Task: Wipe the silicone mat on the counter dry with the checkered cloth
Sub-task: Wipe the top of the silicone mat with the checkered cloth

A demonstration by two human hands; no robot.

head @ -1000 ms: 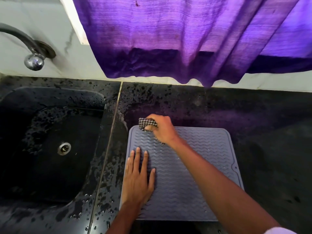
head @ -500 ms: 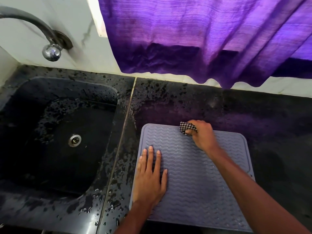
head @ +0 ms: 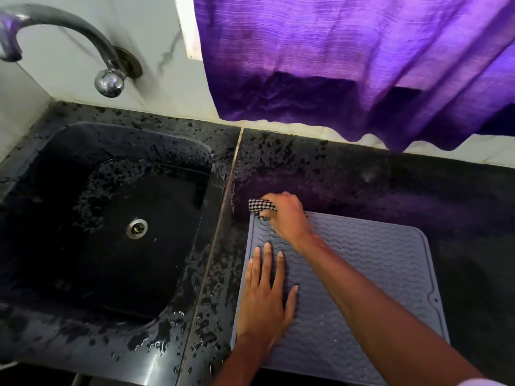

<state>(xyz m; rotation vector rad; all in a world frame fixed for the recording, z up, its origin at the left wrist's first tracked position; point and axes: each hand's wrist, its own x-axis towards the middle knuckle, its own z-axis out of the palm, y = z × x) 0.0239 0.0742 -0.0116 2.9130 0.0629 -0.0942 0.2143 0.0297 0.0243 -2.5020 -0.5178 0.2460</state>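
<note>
Where the wet black counter [head: 390,185] runs under a hanging purple curtain [head: 334,65], with a black sink [head: 44,174] and curved tap [head: 83,32] at its left, the grey ribbed silicone mat [head: 376,274] lies flat just right of the seam beside the sink. The left hand [head: 264,305] rests palm-down on the mat's left side, fingers straight and slightly spread. The right hand [head: 287,215] reaches across to the mat's far left corner, fingers curled round the bunched checkered cloth [head: 260,206], which pokes out past that corner.
</note>
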